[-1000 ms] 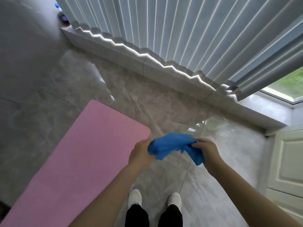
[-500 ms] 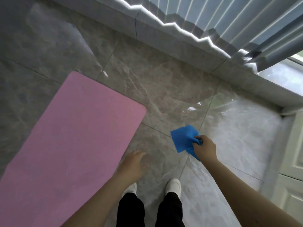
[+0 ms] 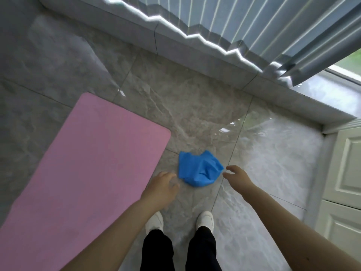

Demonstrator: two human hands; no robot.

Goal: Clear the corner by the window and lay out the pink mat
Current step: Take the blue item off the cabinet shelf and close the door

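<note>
The pink mat (image 3: 82, 173) lies flat on the grey tiled floor at the left, its rounded far corner pointing toward the window. A crumpled blue cloth (image 3: 199, 169) is just past my feet, between my two hands; whether it rests on the floor or is still in the air I cannot tell. My left hand (image 3: 162, 187) hovers at the cloth's left edge with loosely curled fingers and holds nothing. My right hand (image 3: 237, 178) is just right of the cloth, fingers spread, a small gap between fingertips and fabric.
A low stone sill (image 3: 195, 47) runs along the window under grey vertical blinds (image 3: 273, 26). White panelled cabinet doors (image 3: 343, 182) stand at the right. My white shoes (image 3: 205, 220) are on the tiles below the cloth.
Both hands held the blue cloth a second ago. The left let go first, then the right released it, and the cloth now sits lower, free of both hands.
</note>
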